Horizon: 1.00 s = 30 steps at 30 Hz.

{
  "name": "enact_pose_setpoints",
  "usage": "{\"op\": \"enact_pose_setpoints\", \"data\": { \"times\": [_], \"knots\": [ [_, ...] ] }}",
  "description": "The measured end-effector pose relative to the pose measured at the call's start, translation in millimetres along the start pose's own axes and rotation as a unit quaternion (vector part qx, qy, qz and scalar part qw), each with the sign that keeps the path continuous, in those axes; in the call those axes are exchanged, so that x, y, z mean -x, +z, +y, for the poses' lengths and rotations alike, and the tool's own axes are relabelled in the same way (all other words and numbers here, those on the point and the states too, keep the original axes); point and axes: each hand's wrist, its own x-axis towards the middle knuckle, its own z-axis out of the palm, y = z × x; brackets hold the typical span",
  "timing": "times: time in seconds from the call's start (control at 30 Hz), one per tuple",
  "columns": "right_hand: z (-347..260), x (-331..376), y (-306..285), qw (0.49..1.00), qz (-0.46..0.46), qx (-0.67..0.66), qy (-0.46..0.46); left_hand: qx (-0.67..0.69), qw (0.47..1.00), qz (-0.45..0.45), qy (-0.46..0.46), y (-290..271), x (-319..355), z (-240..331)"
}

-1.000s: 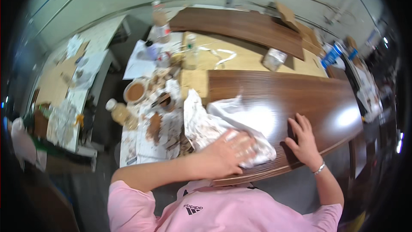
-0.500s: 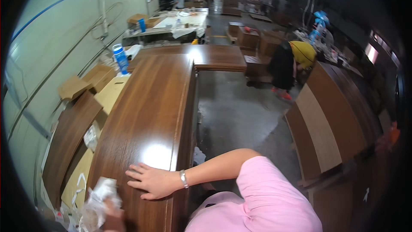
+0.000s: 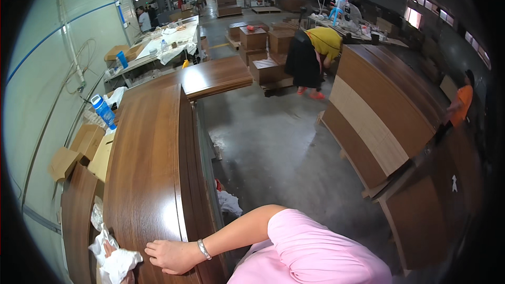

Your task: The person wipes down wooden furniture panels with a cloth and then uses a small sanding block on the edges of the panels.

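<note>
Right hand: my right hand (image 3: 169, 255) lies flat, fingers spread, palm down on the wood, gripping nothing; a silver bracelet (image 3: 204, 249) sits at the wrist.
Left hand: my left hand (image 3: 109, 251) is mostly buried in a crumpled white cloth (image 3: 117, 261); I cannot tell how far it is closed.
Panel: the long glossy dark-brown wooden panel (image 3: 150, 168) runs from my hands away to the far end.
Left side: a blue plastic bottle (image 3: 103, 111) stands beside cardboard boxes (image 3: 84, 150).
Far right: a person in a yellow shirt (image 3: 315, 52) bends over.

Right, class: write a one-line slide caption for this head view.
Right hand flat on a glossy brown wooden panel, left hand under a crumpled white cloth.
</note>
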Motion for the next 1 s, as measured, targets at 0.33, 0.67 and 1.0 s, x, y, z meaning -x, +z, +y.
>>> {"op": "enact_pose_setpoints", "data": {
  "times": [0.33, 0.67, 1.0],
  "knots": [
    [52, 29, -60, 0.998, 0.062, -0.001, 0.011, -0.015, 0.997, -0.075, -0.009, -77, 19, 86],
    [101, 71, -51, 0.99, 0.136, 0.028, 0.033, -0.014, 0.996, -0.062, 0.061, -69, -131, 171],
    [107, 77, -60, 0.989, 0.142, 0.042, 0.012, -0.038, 0.992, -0.076, 0.091, -58, -179, 213]
  ]
}}
